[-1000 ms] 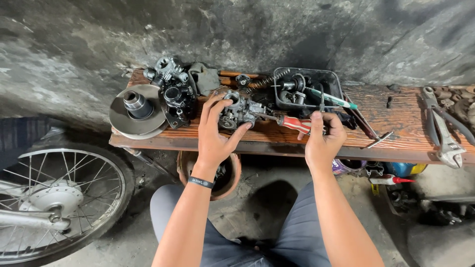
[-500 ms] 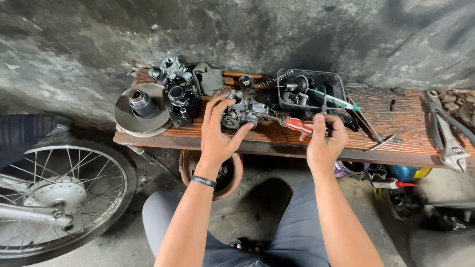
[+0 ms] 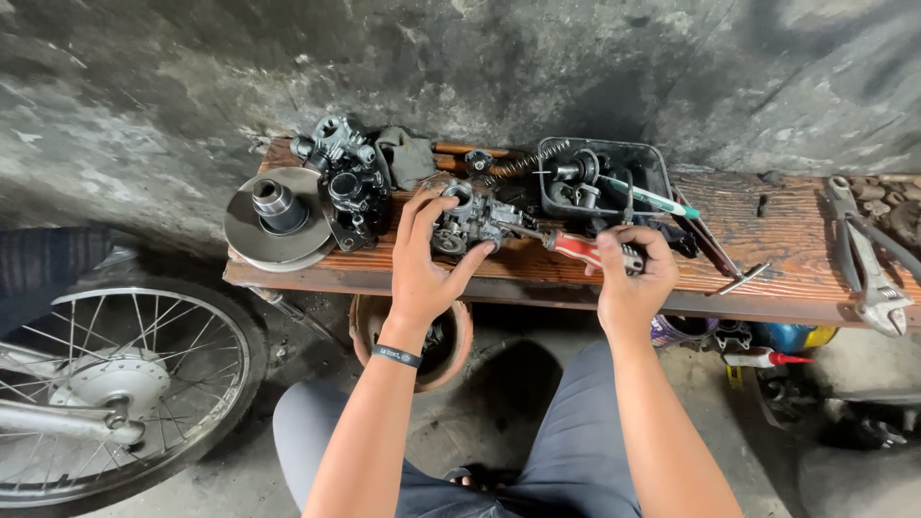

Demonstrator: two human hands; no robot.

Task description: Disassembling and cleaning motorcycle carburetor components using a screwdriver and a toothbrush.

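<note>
Ok, L hand (image 3: 422, 273) clamped on the carburetor (image 3: 467, 223), fingers spread over its near and left side, thumb on the right side, part sitting on the wooden bench (image 3: 767, 259). R hand (image 3: 628, 278) closed on the red-handled screwdriver (image 3: 576, 247), fist at handle end, shaft running left from the grip w/ tip at the carb body. Just left of the L grip: dark engine parts cluster (image 3: 347, 187), and further left a round clutch pulley disc (image 3: 275, 219) at the bench end. Behind the R grip: black tray (image 3: 652, 168) w/ small parts, a green-handled tool (image 3: 652, 197) lying over its edge. Coil spring (image 3: 523, 161) behind the carb. Far right of the R grip: pliers (image 3: 863, 259), well apart. Spoked wheel (image 3: 115, 384) on the floor, lower left of the L arm. Black wristband (image 3: 397, 356) on the L wrist.
</note>
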